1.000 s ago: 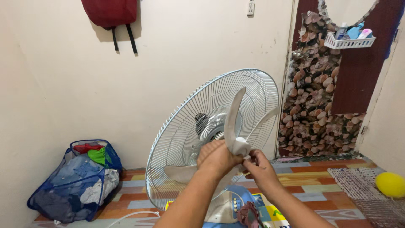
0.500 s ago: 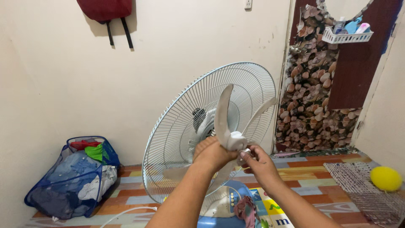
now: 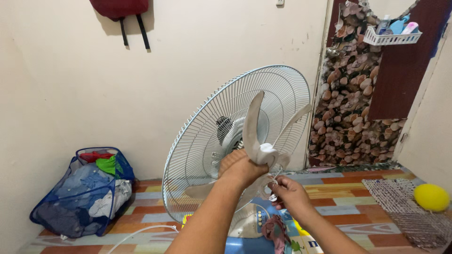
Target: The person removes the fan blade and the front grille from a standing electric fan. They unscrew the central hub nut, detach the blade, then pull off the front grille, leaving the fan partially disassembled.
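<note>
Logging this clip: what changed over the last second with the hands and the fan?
The right hand dropped from the blade hub to just below it, pinching something small. The left hand kept its grip on the hub; the rear grille stayed put.

The pale plastic three-bladed fan propeller (image 3: pixel 256 136) sits in front of the round white wire fan guard (image 3: pixel 212 136), which stands before the cream plaster wall (image 3: pixel 70 94). The left hand (image 3: pixel 240 169) is on the propeller's hub at its 7 o'clock side; the right hand (image 3: pixel 287 190) lies just beside it at 4 o'clock, lower and nearer the camera. Below both hands, at 6 o'clock, is the blue and white plastic fan base (image 3: pixel 252 226) on the striped floor mat (image 3: pixel 339 197). At 9 o'clock from the guard, a blue mesh laundry hamper (image 3: pixel 80 193) full of clothes stands against the wall. At 3 o'clock lies a yellow round ball (image 3: pixel 431 197) on a woven mat (image 3: pixel 400 207). A white plastic basket (image 3: pixel 391 36) hangs at 1 o'clock, a red fabric bag (image 3: pixel 120 7) at 11 o'clock.
</note>
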